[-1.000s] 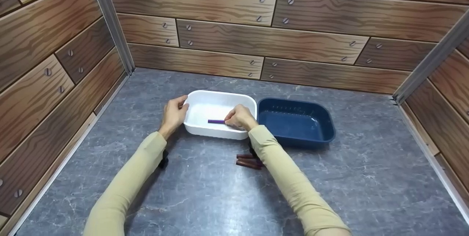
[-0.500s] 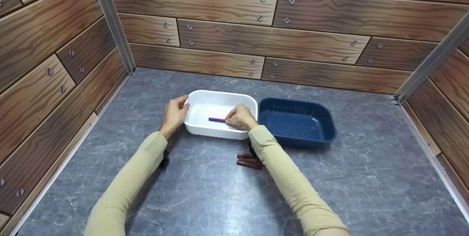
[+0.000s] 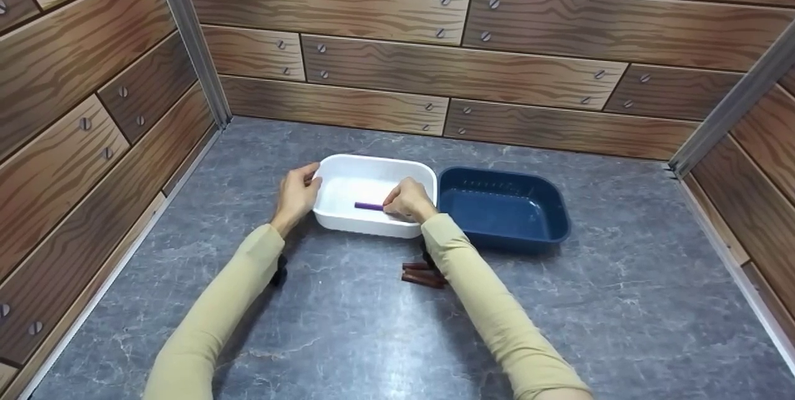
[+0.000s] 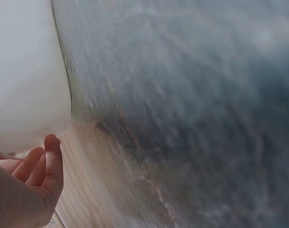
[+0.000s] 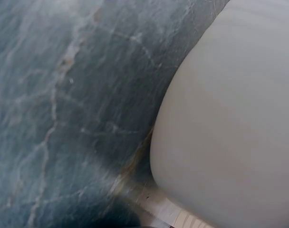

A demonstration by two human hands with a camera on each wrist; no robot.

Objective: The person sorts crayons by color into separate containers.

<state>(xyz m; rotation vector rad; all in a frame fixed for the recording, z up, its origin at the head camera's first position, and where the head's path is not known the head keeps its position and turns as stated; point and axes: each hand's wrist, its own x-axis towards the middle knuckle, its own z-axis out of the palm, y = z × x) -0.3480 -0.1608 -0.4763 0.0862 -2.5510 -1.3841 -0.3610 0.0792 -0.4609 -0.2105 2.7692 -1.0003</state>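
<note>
My left hand (image 3: 297, 196) grips the left end of the white plastic tub (image 3: 357, 224) at its rim. In the left wrist view, the fingers (image 4: 53, 159) lie against the tub's outer wall. Inside the tub, near its right front, my right hand (image 3: 407, 198) pinches a thin purple stick (image 3: 368, 206) by its right end. The stick lies level, its free end towards the left. What is under the right hand is hidden. In the right wrist view the tub's outer wall (image 5: 225, 114) fills the right side, and the hand does not show.
A dark blue tub (image 3: 497, 235) stands just right of the white one. Several reddish-brown sticks (image 3: 422, 277) lie on the grey marbled table (image 3: 348, 338) in front, partly hidden by the right forearm. Wood-patterned walls (image 3: 385, 58) close off the back and both sides.
</note>
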